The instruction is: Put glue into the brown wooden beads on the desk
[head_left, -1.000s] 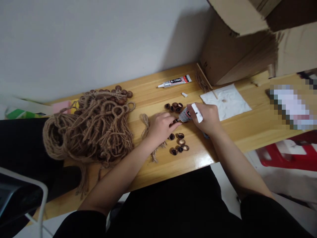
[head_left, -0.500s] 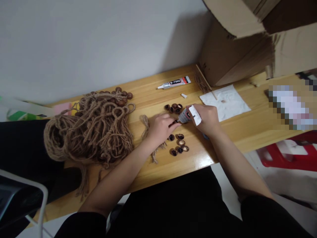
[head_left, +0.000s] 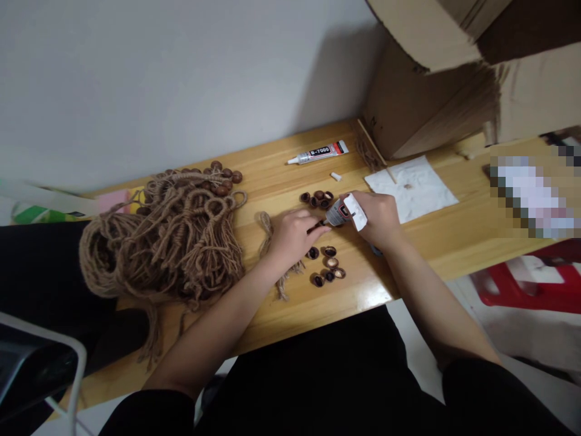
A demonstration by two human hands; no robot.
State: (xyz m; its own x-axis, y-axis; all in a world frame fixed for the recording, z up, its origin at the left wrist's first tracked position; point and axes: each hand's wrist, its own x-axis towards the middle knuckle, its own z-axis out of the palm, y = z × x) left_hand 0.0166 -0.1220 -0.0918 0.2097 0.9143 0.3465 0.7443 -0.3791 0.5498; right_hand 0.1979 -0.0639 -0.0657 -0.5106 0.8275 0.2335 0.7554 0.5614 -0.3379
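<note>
Right hand: closed round a glue tube (head_left: 336,214), right hand (head_left: 379,218) above the table (head_left: 272,175); the tube's crimped white end sticks up past the fingers, its nozzle slanting down toward the other hand.
Left hand: thumb and forefinger pinched together, left hand (head_left: 293,239) holding a small dark piece (head_left: 316,226) right at the nozzle; it looks like a shell half, though the fingers hide too much to be sure.
Shell halves: a rear cluster (head_left: 319,195) just behind the hands; a front cluster (head_left: 331,263) nearer the person, several with hollows facing up.
Spare glue: a second tube (head_left: 320,152) lies toward the wall; a loose white cap (head_left: 336,176) rests in front of it.
Cord: a short knotted length (head_left: 265,229) lies just beside the left hand; the big rope pile (head_left: 200,230) sits further left.
Glue risk: too hard a squeeze could flood the piece and smear the left fingertips; sticky fingers could then catch the cord's fibres.
Slip risk: the piece is small, so a push from the nozzle could tip it out of the pinch; a low wrist might knock the front cluster.
</note>
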